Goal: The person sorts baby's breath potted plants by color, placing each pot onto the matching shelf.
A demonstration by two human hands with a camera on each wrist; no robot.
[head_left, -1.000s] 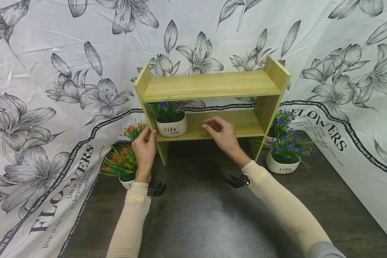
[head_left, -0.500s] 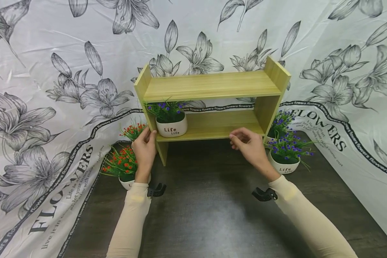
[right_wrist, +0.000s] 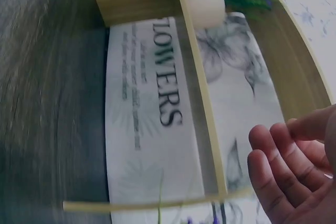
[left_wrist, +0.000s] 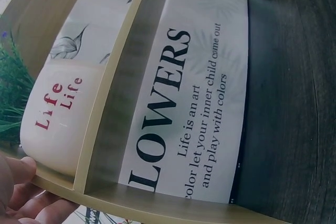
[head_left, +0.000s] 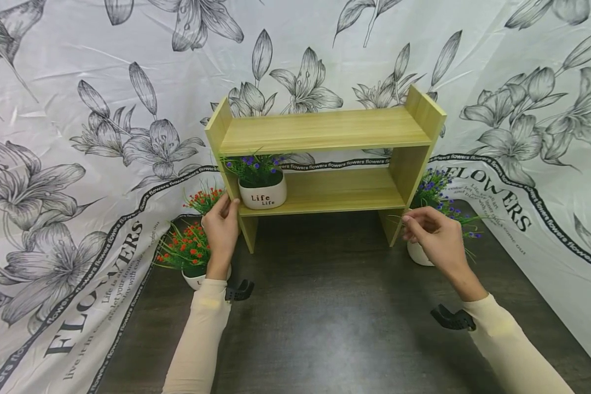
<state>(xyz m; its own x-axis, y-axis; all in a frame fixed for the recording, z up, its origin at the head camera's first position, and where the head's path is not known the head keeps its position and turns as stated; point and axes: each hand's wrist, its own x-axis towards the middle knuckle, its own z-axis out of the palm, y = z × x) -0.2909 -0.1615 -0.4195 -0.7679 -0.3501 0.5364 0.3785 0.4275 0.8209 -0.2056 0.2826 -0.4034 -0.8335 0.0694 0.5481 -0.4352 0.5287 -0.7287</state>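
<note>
A light wooden two-tier shelf [head_left: 320,128] stands on the dark table. My left hand [head_left: 220,227] grips its left side panel, thumb [left_wrist: 21,169] on the front edge and fingers curled behind. Beside that hand, at the left end of the lower tier, sits a white pot [head_left: 262,196] lettered "Life", with purple flowers. My right hand [head_left: 438,238], fingers loosely bent and holding nothing, is just right of the shelf's right leg. It overlaps another white pot [head_left: 417,254] of purple flowers, hiding much of it. The right wrist view shows bare fingertips [right_wrist: 258,163] near the shelf.
Left of the shelf, a pot of red flowers [head_left: 189,246] stands on the table [head_left: 325,317], with more red flowers [head_left: 203,200] behind it. More purple flowers [head_left: 430,183] rise behind the right-hand pot. Flower-printed cloth [head_left: 143,33] hangs around the back and sides.
My right hand has moved right and toward me, from in front of the lower tier to in front of the right-hand purple flowers. The left hand stays on the side panel.
</note>
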